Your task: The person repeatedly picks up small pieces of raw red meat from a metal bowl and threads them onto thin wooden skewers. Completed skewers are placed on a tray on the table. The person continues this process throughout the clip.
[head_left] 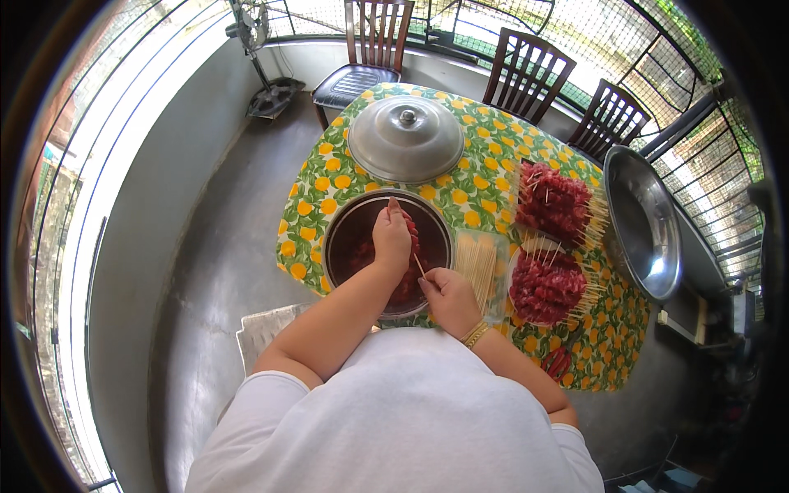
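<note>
Your left hand [391, 238] is closed around red meat over the pot [339, 238] at the near edge of the table [329, 177], while your right hand [448, 296] pinches a thin skewer [419, 264] whose tip points up at the left palm. Pushed hard, that point could slip through the wet meat and prick your palm, or the stick could snap. Just right of the pot lie spare sticks [477, 261], then two heaps of loaded skewers [546, 283] near the right edge, where a stray elbow could sweep them off.
</note>
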Motion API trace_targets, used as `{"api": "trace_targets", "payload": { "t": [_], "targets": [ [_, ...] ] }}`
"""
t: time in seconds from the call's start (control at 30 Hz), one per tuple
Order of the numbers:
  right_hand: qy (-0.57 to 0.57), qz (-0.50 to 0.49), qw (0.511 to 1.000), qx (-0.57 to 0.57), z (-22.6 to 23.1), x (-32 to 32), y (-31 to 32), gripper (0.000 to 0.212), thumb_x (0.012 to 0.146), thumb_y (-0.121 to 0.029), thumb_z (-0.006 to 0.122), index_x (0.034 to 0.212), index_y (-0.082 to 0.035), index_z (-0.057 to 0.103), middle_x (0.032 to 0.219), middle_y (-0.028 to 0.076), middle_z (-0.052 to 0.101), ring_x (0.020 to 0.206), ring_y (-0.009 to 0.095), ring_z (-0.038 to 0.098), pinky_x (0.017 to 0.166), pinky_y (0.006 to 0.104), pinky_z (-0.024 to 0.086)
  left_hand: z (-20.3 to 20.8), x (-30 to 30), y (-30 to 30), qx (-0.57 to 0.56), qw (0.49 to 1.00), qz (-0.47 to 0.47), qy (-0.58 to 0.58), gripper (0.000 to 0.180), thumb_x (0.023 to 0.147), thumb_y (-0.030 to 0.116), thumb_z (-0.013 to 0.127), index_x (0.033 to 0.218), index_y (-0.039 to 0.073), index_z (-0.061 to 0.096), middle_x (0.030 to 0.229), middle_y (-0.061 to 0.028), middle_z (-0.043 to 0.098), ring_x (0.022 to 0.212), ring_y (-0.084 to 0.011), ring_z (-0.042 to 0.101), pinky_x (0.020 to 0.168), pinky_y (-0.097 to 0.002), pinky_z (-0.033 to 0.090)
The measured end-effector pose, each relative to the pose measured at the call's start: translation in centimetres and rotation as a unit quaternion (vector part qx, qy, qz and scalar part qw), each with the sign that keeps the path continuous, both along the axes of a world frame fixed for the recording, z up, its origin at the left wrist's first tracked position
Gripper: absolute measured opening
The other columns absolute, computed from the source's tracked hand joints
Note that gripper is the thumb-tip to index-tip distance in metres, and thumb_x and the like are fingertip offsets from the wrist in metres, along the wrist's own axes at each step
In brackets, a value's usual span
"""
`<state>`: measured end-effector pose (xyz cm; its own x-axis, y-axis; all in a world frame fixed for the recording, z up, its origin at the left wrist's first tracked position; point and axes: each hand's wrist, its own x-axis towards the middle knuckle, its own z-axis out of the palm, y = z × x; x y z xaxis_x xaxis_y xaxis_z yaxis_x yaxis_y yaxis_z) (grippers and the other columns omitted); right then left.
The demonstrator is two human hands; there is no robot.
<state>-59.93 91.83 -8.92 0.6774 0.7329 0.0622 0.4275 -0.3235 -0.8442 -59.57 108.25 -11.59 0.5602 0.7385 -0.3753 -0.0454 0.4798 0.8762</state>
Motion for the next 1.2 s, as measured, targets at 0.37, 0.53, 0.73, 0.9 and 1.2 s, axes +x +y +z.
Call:
{"api": "trace_targets", "payload": {
  "t": [0.37,0.53,0.73,0.9,1.2],
  "targets": [
    [0.295,-0.075,0.953,0.012,0.3,0.6,-0.6,0.022,0.099,-0.017,0.057,0.098,0.003,0.066,0.071,0.006,0.062,0.049,0.010,0.057,0.046,0.0250,0.048,-4.5,0.3,0.5,-0.071,0.991,-0.101,-0.051,0.046,0.102,0.051,0.044,0.093,0.008,0.057,0.072,-0.0026,0.059,0.056,-0.0148,0.058,0.048,-0.0298,0.049],
    [0.352,-0.103,0.930,0.020,-0.2,2.0,-2.1,0.023,0.101,-0.020,0.055,0.103,0.001,0.066,0.073,0.002,0.059,0.050,0.007,0.055,0.047,0.0229,0.049,-10.6,3.0,2.9,0.425,0.834,-0.301,0.183,0.035,0.096,0.036,0.059,0.102,0.002,0.063,0.083,-0.0134,0.068,0.084,-0.0278,0.069,0.074,-0.0407,0.056],
    [0.401,-0.091,0.910,0.048,-0.2,1.8,-3.1,0.025,0.102,-0.021,0.053,0.103,0.001,0.065,0.073,0.003,0.059,0.049,0.007,0.055,0.045,0.0239,0.049,-12.8,1.2,1.6,0.566,0.526,-0.562,0.295,0.024,0.078,0.012,0.066,0.101,0.009,0.070,0.094,-0.0184,0.070,0.089,-0.0352,0.068,0.080,-0.0428,0.053],
    [0.396,-0.095,0.913,0.019,0.2,1.6,-3.6,0.025,0.103,-0.022,0.053,0.106,0.000,0.065,0.074,0.002,0.059,0.049,0.006,0.054,0.046,0.0235,0.049,-11.7,0.4,4.1,0.498,0.567,-0.595,0.277,0.030,0.077,0.015,0.072,0.106,0.011,0.073,0.097,-0.0151,0.071,0.090,-0.0325,0.069,0.080,-0.0411,0.053],
    [0.382,-0.090,0.920,0.010,0.5,1.5,-3.6,0.024,0.102,-0.022,0.054,0.106,-0.002,0.066,0.073,0.002,0.059,0.050,0.006,0.053,0.048,0.0226,0.048,-7.4,-1.6,9.0,0.171,0.843,-0.462,0.215,0.017,0.090,0.007,0.069,0.106,0.002,0.063,0.094,-0.0086,0.067,0.091,-0.0201,0.068,0.075,-0.0289,0.057]
  ]
}}
